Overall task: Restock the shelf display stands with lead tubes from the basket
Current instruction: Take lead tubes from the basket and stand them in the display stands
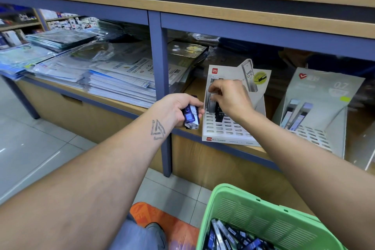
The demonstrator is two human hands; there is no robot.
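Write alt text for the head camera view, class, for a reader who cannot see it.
A person's right hand slots a lead tube into a white HB 0.5 display stand on a shelf, while the left hand holds a bunch of tubes. A green basket of more tubes sits below.

We see an evenly lit indoor scene, bright with soft overhead light and no hard shadows. The floor tiles [40, 148] at the lower left of the frame carry pale streaks of reflected ceiling light. Glare spots shine on the plastic-wrapped stacks [91, 53] at centre left, washing out their print. The recess of the shelf [263, 53] at upper right falls into dim shadow, and detail there is lost. We notice strong wide-angle distortion: the shelf edges bow and tilt, and the forearms swell towards the bottom corners. The far upper left is soft and smeared. The right hand [229, 97] at the centre shows slight blur at the fingertips.
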